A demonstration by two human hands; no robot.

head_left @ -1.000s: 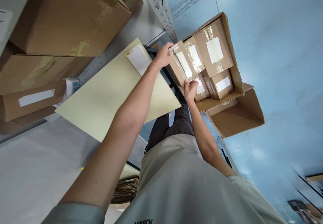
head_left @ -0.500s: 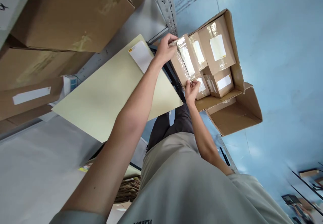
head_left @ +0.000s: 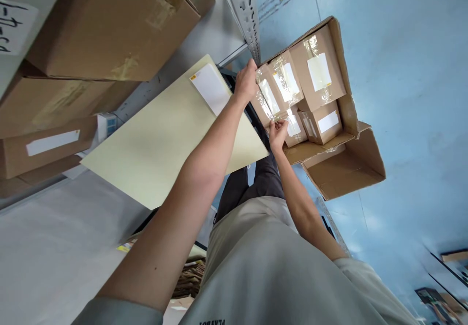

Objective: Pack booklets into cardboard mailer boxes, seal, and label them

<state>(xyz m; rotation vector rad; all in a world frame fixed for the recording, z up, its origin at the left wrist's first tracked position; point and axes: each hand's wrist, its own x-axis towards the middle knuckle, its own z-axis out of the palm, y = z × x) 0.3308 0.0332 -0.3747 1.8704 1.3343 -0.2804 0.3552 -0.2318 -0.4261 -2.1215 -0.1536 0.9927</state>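
The head view shows both hands on a small parcel [head_left: 266,101], a brown box wrapped in clear tape with a white label. The left hand [head_left: 246,82] grips its upper end, and the right hand [head_left: 278,132] pinches its lower end with the fingers closed on it. The parcel stands at the left edge of an open carton [head_left: 351,115] on the blue floor [head_left: 402,71], touching the other small boxes packed inside. 1 of them, a bigger box [head_left: 321,71], lies at the top of the carton. Just left of the hands, a pale yellow board [head_left: 157,144] with a white label rests on a shelf [head_left: 54,247]. Large brown cartons [head_left: 109,27] stand further left.
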